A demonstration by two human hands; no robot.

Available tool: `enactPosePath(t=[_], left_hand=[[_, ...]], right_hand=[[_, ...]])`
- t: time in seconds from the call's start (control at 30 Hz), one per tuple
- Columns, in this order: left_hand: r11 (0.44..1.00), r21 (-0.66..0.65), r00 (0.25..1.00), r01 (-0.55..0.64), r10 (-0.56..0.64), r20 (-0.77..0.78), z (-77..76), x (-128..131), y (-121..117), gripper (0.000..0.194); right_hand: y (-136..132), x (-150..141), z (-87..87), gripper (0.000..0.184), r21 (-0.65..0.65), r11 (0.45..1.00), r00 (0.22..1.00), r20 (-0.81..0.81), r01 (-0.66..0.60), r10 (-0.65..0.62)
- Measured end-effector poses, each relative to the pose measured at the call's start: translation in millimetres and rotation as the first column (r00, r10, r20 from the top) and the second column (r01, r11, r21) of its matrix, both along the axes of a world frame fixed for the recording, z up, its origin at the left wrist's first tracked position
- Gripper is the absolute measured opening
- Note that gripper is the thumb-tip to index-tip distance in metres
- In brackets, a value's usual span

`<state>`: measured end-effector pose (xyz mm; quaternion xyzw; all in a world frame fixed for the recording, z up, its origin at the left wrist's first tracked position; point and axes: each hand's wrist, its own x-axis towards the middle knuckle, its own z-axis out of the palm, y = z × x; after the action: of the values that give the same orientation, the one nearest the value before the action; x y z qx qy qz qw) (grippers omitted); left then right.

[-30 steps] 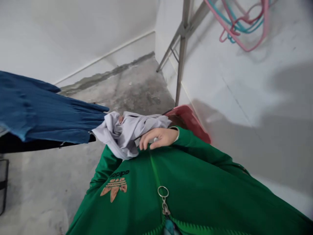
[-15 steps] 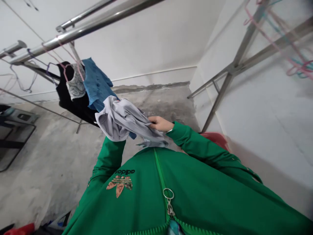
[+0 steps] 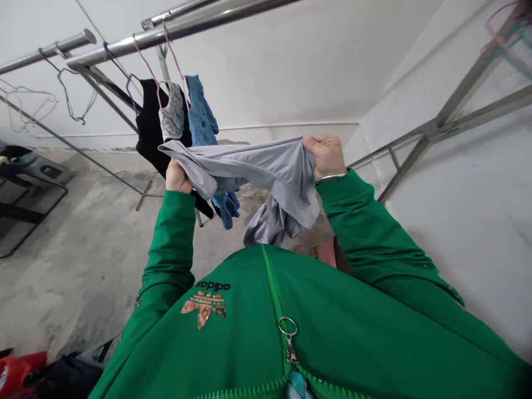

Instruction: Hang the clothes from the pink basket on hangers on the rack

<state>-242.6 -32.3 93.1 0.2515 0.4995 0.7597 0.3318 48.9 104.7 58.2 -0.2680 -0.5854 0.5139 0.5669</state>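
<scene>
A light grey garment [image 3: 266, 166] is stretched sideways between my two hands, its lower part hanging down in folds in front of my jacket. My left hand [image 3: 178, 177] is closed on its left end, the fingers partly covered by cloth. With a fist, my right hand [image 3: 326, 155] grips the upper right edge. What kind of garment it is does not show. Just behind the cloth, a blue garment [image 3: 202, 111], a patterned grey and white top [image 3: 172, 113] and a black sleeveless top [image 3: 150, 122] hang from the rail.
A metal rail [image 3: 187, 32] crosses the upper left, carrying pink hangers [image 3: 177, 58] and a purple hanger [image 3: 120, 69]. Metal rack legs [image 3: 409, 160] stand at the right wall. A pinkish-red item [image 3: 326, 254] is low by my right arm. Red and dark items [image 3: 25, 368] lie lower left.
The bunched grey garment has been spread out sideways. My right hand has moved up and right with its edge; my left hand has come into sight. The view has shifted slightly.
</scene>
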Motion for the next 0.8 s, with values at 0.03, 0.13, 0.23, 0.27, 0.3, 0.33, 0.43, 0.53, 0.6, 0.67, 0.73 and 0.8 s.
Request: enactPosePath(t=[0.03,0.13,0.23,0.27,0.3,0.33,0.43,0.53,0.6,0.67,0.73,0.8], left_hand=[[0.999,0.039,0.999,-0.026,0.025,0.021,1.3,-3.6,-0.1,0.018],[0.995,0.103,1.000,0.002,-0.001,-0.004,8.9,-7.7,1.5,0.012],[0.988,0.140,0.998,0.063,-0.061,-0.016,25.7,-3.7,5.5,0.016],[0.985,0.156,0.997,0.073,-0.073,-0.011,33.5,-0.5,6.8,0.020],[0.981,0.174,0.996,0.085,-0.084,-0.010,42.2,4.1,8.0,0.024],[0.977,0.190,0.995,0.099,-0.098,-0.017,51.6,10.5,9.3,0.026],[0.959,0.247,0.989,0.142,-0.124,-0.084,81.6,42.5,16.1,0.029],[0.946,0.283,0.979,0.158,-0.113,-0.170,108.9,88.9,30.2,0.034],[0.946,0.243,0.955,0.213,-0.149,-0.258,122.8,117.7,42.1,0.034],[0.944,0.197,0.925,0.266,-0.192,-0.328,132.7,138.1,52.7,0.027],[0.944,0.172,0.907,0.280,-0.201,-0.371,139.1,149.6,60.1,0.020],[0.960,0.117,0.897,0.256,-0.191,-0.399,143.8,155.5,64.1,0.033]], right_hand=[[-0.9,-1.7,-2.2,0.040,-0.008,1.000,1.000,0.017,-0.009,0.009],[3.9,-4.2,-10.1,0.037,-0.015,0.999,0.996,0.087,-0.031,0.032],[16.7,-1.6,-13.0,0.036,0.036,0.999,0.989,0.146,-0.015,0.009],[21.6,0.1,-12.9,0.036,0.062,0.998,0.987,0.161,-0.003,-0.007],[26.6,1.8,-12.8,0.035,0.089,0.996,0.983,0.182,0.010,-0.027],[31.4,3.0,-13.2,0.034,0.118,0.993,0.976,0.213,0.026,-0.051],[42.1,0.9,-21.6,0.032,0.217,0.972,0.920,0.358,0.088,-0.163],[39.4,-9.9,-43.4,0.029,0.293,0.936,0.842,0.439,0.198,-0.315],[25.9,-17.0,-62.5,0.030,0.287,0.919,0.824,0.425,0.270,-0.375],[3.7,-20.5,-82.2,0.039,0.237,0.935,0.862,0.377,0.264,-0.339],[-23.1,-21.3,-101.1,0.052,0.161,0.976,0.930,0.313,0.148,-0.193],[-48.3,-22.0,-119.0,0.065,0.074,0.996,0.961,0.275,-0.040,0.018]])
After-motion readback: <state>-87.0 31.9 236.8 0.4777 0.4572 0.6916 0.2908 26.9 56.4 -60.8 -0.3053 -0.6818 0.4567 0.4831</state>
